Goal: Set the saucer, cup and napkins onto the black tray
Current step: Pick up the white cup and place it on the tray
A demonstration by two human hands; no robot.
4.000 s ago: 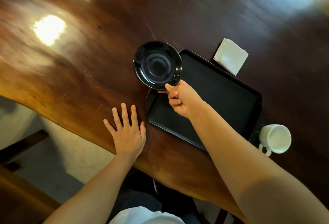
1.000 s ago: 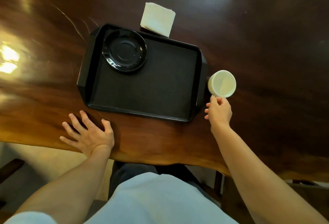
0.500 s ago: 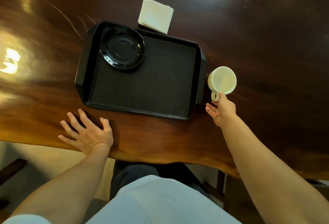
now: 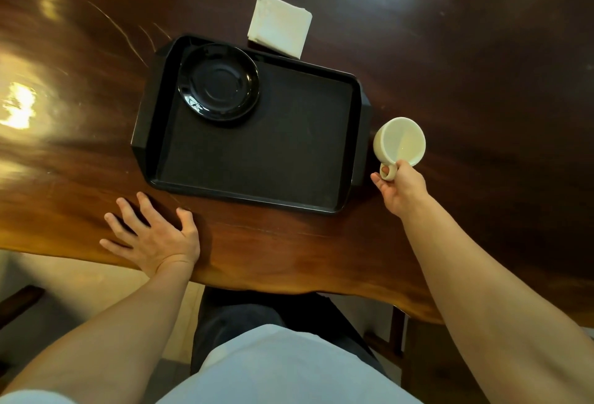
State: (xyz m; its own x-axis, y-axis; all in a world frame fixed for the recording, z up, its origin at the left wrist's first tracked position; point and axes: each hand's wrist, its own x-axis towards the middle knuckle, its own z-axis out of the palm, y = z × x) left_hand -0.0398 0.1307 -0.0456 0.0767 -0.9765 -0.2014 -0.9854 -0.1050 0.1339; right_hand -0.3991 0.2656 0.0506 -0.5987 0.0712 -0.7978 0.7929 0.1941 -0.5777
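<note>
Dark polished wooden table [image 4: 450, 50], with a black tray [image 4: 257, 153] in the middle and a person's two hands at its near side.

Lying flat, the tray runs its long axis left to right, slightly skewed, and the black saucer [image 4: 218, 82] sits right way up in its far left corner. Folded white napkins [image 4: 279, 27] lie on the wood, touching the tray's far rim. Just off the tray's right end, the right hand [image 4: 400, 190] pinches the handle of the white cup [image 4: 399, 141], whose mouth tips toward the camera, handle pointing toward the person. Spread open, the left hand [image 4: 154, 236] rests palm down on the table's near edge, holding nothing.
</note>
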